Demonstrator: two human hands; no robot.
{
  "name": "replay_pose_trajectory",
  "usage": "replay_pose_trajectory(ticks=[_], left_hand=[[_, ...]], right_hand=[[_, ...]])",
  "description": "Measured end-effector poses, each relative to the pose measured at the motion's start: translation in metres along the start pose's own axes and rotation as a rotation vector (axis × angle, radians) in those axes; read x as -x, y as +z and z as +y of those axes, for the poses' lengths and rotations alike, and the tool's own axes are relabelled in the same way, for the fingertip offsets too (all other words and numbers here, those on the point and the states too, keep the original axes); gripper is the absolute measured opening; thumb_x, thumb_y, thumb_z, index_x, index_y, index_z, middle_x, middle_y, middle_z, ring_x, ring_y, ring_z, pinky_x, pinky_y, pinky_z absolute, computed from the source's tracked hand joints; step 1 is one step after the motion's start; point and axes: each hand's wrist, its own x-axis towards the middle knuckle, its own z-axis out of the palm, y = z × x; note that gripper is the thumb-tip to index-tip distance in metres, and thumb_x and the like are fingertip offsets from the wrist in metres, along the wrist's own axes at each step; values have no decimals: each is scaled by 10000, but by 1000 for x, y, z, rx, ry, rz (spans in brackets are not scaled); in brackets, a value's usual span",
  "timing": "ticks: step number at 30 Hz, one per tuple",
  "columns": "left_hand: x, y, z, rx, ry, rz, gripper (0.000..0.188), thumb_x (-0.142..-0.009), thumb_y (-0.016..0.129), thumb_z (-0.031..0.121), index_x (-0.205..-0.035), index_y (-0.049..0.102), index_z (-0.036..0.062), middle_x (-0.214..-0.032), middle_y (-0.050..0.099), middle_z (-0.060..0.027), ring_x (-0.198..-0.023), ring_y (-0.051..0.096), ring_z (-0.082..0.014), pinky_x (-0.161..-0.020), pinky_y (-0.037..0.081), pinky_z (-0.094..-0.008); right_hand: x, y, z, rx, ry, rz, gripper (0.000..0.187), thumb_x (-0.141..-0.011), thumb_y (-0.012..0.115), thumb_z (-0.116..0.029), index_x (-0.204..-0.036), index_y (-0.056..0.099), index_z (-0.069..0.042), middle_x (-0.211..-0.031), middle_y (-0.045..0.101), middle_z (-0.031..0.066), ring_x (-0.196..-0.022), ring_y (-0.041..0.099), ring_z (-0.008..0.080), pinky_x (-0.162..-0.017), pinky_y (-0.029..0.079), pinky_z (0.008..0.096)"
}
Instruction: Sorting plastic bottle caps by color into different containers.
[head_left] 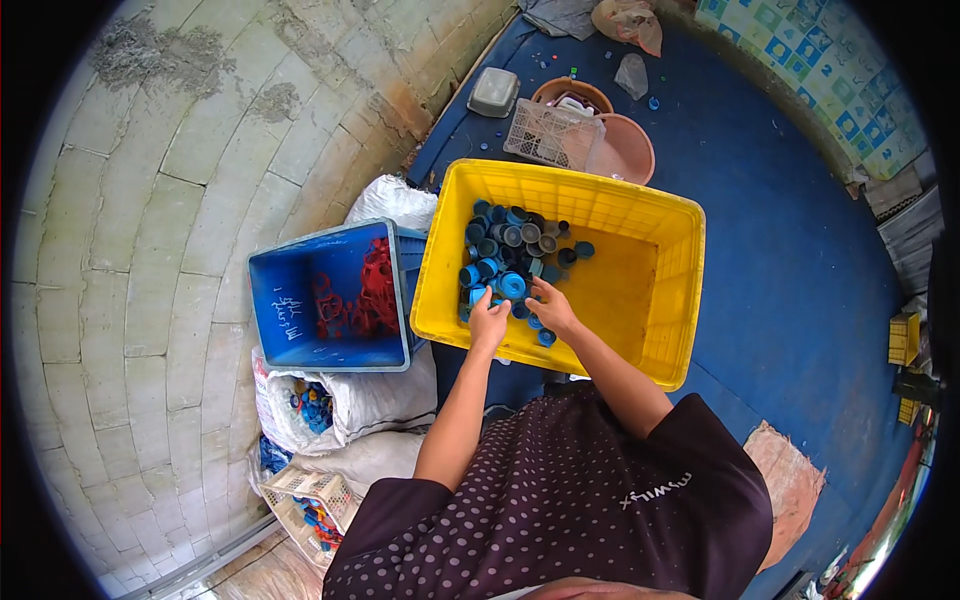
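Blue tub (330, 250) bears white handwriting (288, 314); hands (488, 322) (555, 310) loosely curled beside blue cap (512, 286), pinch unclear.

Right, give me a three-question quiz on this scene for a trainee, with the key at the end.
1. Multiple choice: Where in the yellow crate are most of the caps heaped?
A) Toward its left end
B) Toward its right end
C) Evenly over its whole floor

2. True or false: The left hand and the right hand are both reaching into the blue bin.

3. Fill in the blank: The pieces lying in the blue bin are ____ in colour.

Key:
1. A
2. False; both are at the caps in the yellow crate.
3. Red
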Motion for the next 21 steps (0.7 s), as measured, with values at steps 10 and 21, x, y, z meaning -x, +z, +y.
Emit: replay_pose_trajectory(ticks=[10,21], left_hand=[[91,-74,6,348,-37,-145,343,-942,627,260,-1195,620,29,-1053,641,-37,-879,625,-109,-731,485,-245],[168,-140,-71,428,50,-7,269,-936,630,188,-1135,632,7,-951,663,-36,-818,614,-87,-705,482,-228]], right_hand=[[61,-15,-11,11,-72,-135,381,-889,638,-167,-1243,567,-46,-1185,626,128,-947,632,184,-804,517,306],[110,92,-50,250,-399,-210,247,-895,630,-122,-1112,610,-6,-1037,658,88,-839,624,156,-770,516,297]])
